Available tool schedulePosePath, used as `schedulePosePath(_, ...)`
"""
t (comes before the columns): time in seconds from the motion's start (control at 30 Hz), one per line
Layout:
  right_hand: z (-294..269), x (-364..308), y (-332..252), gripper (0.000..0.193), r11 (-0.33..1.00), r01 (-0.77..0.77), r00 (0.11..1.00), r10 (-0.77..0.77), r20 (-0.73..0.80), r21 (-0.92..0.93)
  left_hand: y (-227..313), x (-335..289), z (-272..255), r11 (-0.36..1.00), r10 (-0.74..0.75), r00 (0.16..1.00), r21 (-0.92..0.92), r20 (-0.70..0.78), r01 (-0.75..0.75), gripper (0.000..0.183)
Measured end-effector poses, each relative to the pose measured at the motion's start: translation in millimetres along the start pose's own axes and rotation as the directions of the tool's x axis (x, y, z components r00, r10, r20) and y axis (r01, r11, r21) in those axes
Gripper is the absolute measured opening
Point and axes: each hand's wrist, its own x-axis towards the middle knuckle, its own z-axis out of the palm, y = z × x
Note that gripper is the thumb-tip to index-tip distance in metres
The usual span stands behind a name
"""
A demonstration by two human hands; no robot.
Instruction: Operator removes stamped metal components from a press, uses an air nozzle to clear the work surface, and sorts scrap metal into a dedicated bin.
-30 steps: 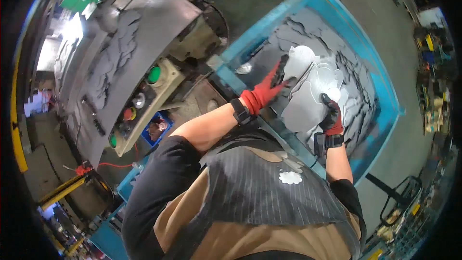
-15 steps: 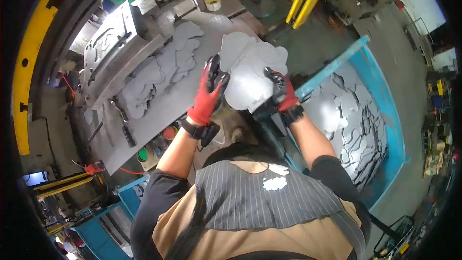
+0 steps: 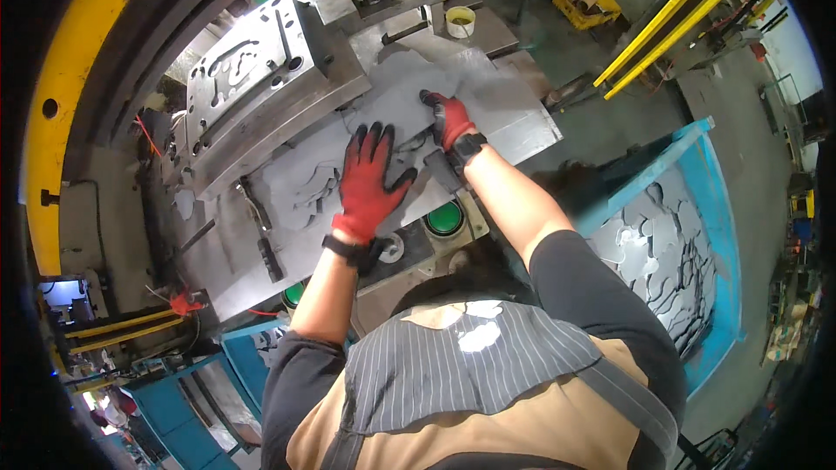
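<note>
My left hand (image 3: 370, 178), in a red glove with black fingertips, lies with spread fingers over flat grey metal plates on the press table (image 3: 235, 274). It holds nothing. My right hand (image 3: 448, 119), gloved alike, is at the near edge of a stack of grey lobed metal plates (image 3: 396, 87). Its thumb rests on top of the stack; the other fingers are mostly hidden at the edge. More loose plates (image 3: 296, 178) lie overlapping to the left, along the foot of a steel die block (image 3: 244, 65).
A blue bin (image 3: 727, 270) with many cut metal pieces (image 3: 662, 252) stands at the right. A black-handled tool (image 3: 266, 248) lies on the table's left. Green buttons (image 3: 444, 218) sit below the near edge. Yellow rails (image 3: 675, 30) rise at the far right; a small tub (image 3: 460, 23) stands behind.
Both hands have moved with the plate stack from in front of the table's right part onto the table. My left hand has let go and lies spread on the plates.
</note>
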Motion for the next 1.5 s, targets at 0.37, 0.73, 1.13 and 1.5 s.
schedulePosePath(0.37,-32.1,-95.3,-102.0,0.072,0.045,0.34,0.908,-0.275,0.315,-0.939,-43.9,82.4,80.2,0.933,0.0,0.98,0.351,0.2,-0.071,0.07)
schedulePosePath(0.73,-352.2,-424.0,-48.5,0.062,0.939,0.192,0.91,-0.279,-0.307,-0.284,170.2,-5.3,73.8,0.823,0.477,0.838,-0.47,0.266,-0.32,0.064)
schedulePosePath(1.13,-609.0,-708.3,55.7,0.083,0.575,-0.77,0.188,-0.21,-0.96,-0.277,430.9,-143.2,212.2,0.575,0.814,0.35,-0.559,0.464,-0.597,0.059)
schedulePosePath(1.5,-743.4,-691.5,75.2,0.119,0.52,-0.848,-0.123,-0.38,-0.917,-0.102,459.1,-151.7,230.8,0.694,0.712,0.429,-0.468,0.555,-0.547,0.044)
